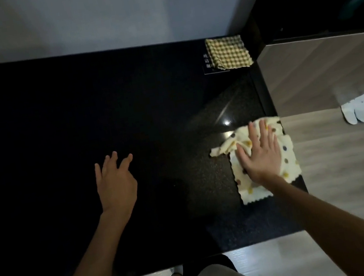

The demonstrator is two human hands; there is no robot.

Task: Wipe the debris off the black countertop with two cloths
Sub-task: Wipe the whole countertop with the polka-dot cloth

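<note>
My right hand (260,154) presses flat on the dotted cloth (251,189) at the right edge of the black countertop (56,134); my left hand (115,184) is empty, fingers loose. Judged: first-cloth wiping is in hand; next, the left hand must fetch the checked cloth (228,53), far right.

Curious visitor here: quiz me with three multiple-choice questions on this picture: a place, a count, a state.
1. Where does the checked cloth lie? A far right corner of the countertop B on the floor C on a chair
2. How many cloths show? A one B two C four
3. The right hand on the dotted cloth is: A flat, pressing B fisted C lifted off
Answers: 1A, it sits at the back right; 2B, checked and dotted; 3A, fingers lie straight on it.
</note>
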